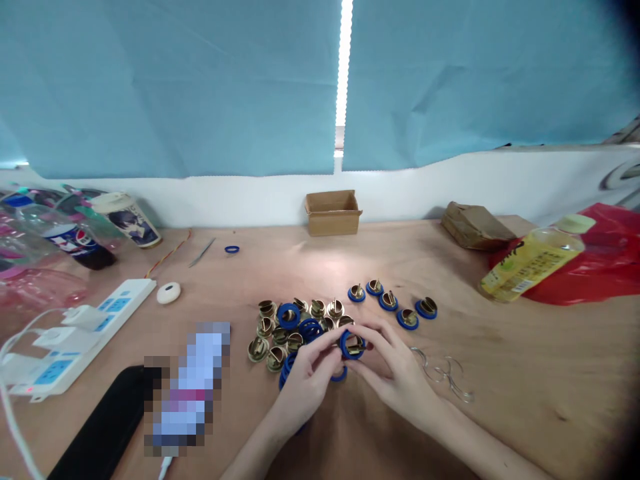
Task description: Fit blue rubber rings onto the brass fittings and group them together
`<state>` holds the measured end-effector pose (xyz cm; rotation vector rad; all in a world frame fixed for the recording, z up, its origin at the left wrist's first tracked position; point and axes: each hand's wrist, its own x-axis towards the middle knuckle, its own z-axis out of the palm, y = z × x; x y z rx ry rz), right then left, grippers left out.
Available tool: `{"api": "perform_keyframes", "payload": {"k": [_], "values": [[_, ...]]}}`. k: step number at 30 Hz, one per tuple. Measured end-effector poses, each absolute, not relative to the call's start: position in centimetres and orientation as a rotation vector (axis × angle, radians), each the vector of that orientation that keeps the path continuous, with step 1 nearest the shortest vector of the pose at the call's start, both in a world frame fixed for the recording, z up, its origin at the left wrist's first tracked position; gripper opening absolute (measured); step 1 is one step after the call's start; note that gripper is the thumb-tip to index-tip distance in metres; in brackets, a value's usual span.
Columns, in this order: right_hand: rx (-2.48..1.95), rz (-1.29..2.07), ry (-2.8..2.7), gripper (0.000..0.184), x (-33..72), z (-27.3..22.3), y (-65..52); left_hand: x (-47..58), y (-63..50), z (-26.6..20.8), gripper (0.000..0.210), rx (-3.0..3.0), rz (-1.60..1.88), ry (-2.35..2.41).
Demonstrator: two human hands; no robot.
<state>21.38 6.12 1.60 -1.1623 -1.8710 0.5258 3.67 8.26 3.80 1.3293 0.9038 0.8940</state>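
Blue ring around gold-coloured fitting

A cola bottle sits near a printed cup on the counter; a white power strip and a black case lie nearer. An open cardboard box sits beneath blue cloth. At right, a yellow-labelled bottle overlaps a red plastic bag.

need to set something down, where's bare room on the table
Bare: between the cardboard box and the metal pieces; in front of the yellow bottle, right of the wire rings. Crowded: beside the left hand, and far left around the power strip.
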Motion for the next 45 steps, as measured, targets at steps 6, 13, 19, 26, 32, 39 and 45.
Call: {"api": "perform_keyframes", "payload": {"k": [6,13,19,26,32,39,45], "values": [[-1.125,0.661,-1.812,0.052,21.3,2.2,5.8,3.9,8.3,4.1,0.036,1.281,0.906,0.905],[-1.200,0.907,-1.515,0.009,21.7,2.2,6.9,4.1,8.6,3.8,0.033,1.270,0.936,0.934],[-1.298,1.046,-1.574,0.021,21.7,1.9,7.0,4.0,8.6,3.4,0.033,1.260,0.932,0.948],[-1.311,1.131,-1.614,0.022,21.8,1.8,6.8,4.1,8.5,3.6,0.029,1.284,0.958,0.920],[-1.304,1.111,-1.645,0.019,21.8,1.8,6.9,4.2,8.4,3.8,0.027,1.219,0.943,0.904],[-1.330,0.998,-1.702,0.017,21.7,2.2,6.9,4.4,8.2,3.3,0.024,1.189,0.960,0.875],[-1.341,0.868,-1.764,0.018,21.7,2.3,6.9,4.3,8.1,3.2,0.020,1.187,0.960,0.861]]}}
